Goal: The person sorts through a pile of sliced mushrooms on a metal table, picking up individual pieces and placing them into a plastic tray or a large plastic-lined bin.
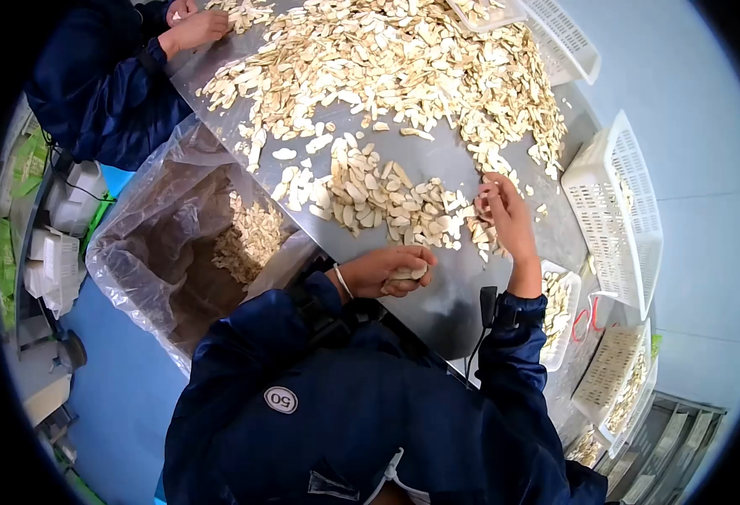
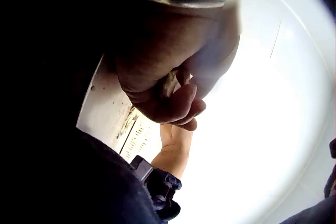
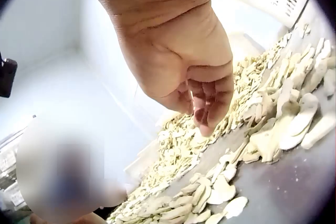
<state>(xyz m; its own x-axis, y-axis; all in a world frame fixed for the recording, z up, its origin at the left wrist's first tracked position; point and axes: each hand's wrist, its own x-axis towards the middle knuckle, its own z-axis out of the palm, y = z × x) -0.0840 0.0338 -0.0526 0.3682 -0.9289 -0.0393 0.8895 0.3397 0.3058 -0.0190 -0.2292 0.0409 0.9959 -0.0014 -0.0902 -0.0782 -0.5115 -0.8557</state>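
Observation:
My left hand (image 1: 376, 271) is curled round a few pale dried slices (image 1: 409, 273) above the table's near edge. In the left wrist view its fingers (image 2: 181, 106) fold over a slice (image 2: 169, 83), mostly in shadow. My right hand (image 1: 511, 217) reaches over the right end of a small heap of slices (image 1: 370, 194). Seen from the right wrist, its fingers (image 3: 212, 103) point down, loosely bent, with no slice showing between them. Near slices (image 3: 223, 190) lie on the grey tabletop below that hand.
A large pile of slices (image 1: 387, 63) covers the far metal table (image 1: 336, 240). Left of it stands a plastic-lined bin (image 1: 147, 252) with slices inside. White baskets (image 1: 614, 219) and a tray of slices (image 1: 559, 311) line the right side. Another person's hand (image 1: 197, 32) works at upper left.

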